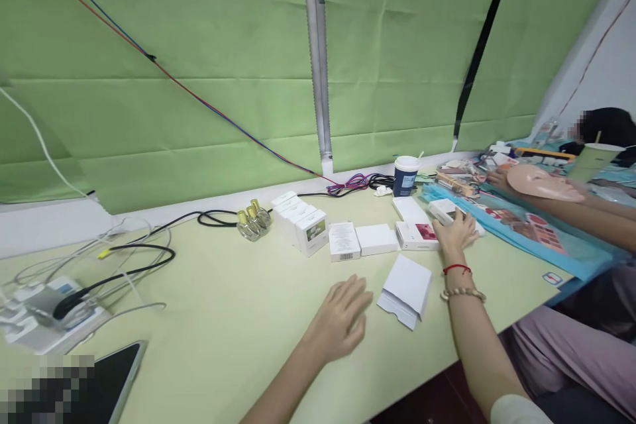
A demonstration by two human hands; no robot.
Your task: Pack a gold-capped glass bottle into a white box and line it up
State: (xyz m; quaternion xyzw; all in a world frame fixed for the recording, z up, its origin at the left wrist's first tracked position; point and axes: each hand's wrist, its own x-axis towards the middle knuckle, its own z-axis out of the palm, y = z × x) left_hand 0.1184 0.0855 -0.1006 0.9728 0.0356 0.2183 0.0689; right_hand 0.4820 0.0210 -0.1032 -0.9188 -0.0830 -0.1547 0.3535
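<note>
My left hand (342, 318) hovers over or rests on the table, palm down, fingers loosely stretched and holding nothing. To its right lies an open white carton (406, 285) with its flap toward me. My right hand (454, 233), with a red string and a beaded bracelet on the wrist, grips a small white box (444, 209) from above; its fingers hide part of it. Beside that hand lies a white box with a red picture (418, 236). Further left are a plain white box (376, 240), a box with printed text and a barcode (344, 242), and a row of white boxes (301, 222).
Small glass bottles with gold caps (252, 220) stand left of the boxes. A dark blue cup (405, 177) is at the back. Cables and a power strip (54, 311) lie left, near a tablet (112, 384). At right, another person's arm (603, 212) is near a mannequin face (541, 183).
</note>
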